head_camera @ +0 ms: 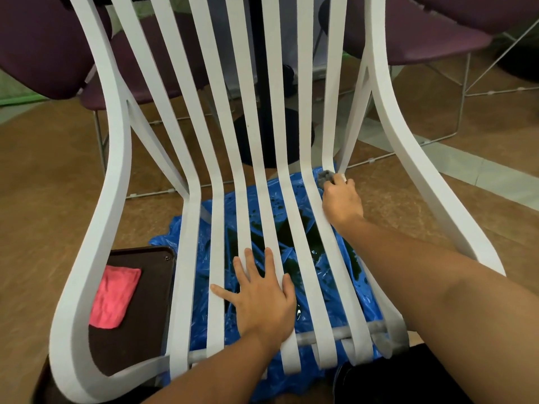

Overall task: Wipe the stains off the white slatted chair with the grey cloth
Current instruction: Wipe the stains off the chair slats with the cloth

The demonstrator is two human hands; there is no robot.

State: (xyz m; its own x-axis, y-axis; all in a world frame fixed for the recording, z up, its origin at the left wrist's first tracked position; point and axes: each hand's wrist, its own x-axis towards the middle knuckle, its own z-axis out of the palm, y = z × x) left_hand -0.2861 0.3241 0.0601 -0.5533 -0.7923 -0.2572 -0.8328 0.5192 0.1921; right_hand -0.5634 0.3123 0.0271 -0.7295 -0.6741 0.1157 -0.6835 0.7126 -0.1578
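Note:
The white slatted chair (217, 176) fills the view, its slats curving from the backrest down into the seat. My left hand (262, 301) lies flat with spread fingers on the middle seat slats. My right hand (342, 201) reaches to the bend of the rightmost slat and holds the grey cloth (325, 177) bunched against it; only a small part of the cloth shows above my fingers.
A blue plastic sheet (303, 322) with dark green liquid pooled on it lies under the seat. At the lower left a dark tray (140, 330) carries a pink cloth (113, 297). Purple chairs (43, 42) and a black table base (271, 135) stand behind on the brown floor.

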